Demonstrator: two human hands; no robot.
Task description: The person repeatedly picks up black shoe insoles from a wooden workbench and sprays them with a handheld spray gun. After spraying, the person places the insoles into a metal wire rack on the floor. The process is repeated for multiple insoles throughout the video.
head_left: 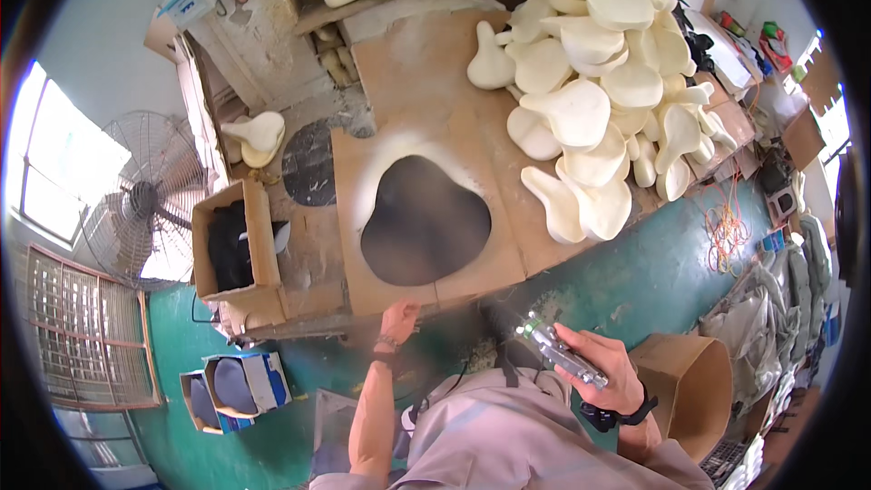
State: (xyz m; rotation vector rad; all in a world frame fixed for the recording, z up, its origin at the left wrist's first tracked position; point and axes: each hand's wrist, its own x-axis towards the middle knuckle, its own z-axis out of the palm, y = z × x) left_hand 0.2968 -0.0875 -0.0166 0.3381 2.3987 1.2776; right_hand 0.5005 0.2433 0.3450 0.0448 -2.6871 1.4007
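In my right hand (pixel 606 365) is a silver spray gun (pixel 558 349) with a green ring near its nozzle, pointing up and left. My fingers wrap round its body. On a cardboard sheet (pixel 363 299) in front of me lies a black, rounded three-lobed piece (pixel 425 222), with pale overspray around its upper edge. My left hand (pixel 399 319) is at the front edge of that sheet, just below the black piece. Its fingers look curled together; what they hold, if anything, is hidden.
Cream saddle-shaped foam pads (pixel 581 118) pile up at the right of the bench. A cardboard box (pixel 263 245) with black pieces stands left, before a large fan (pixel 141 195). A carton (pixel 699 381) stands on the green floor near my right arm. Orange cord (pixel 729 229) lies tangled farther right.
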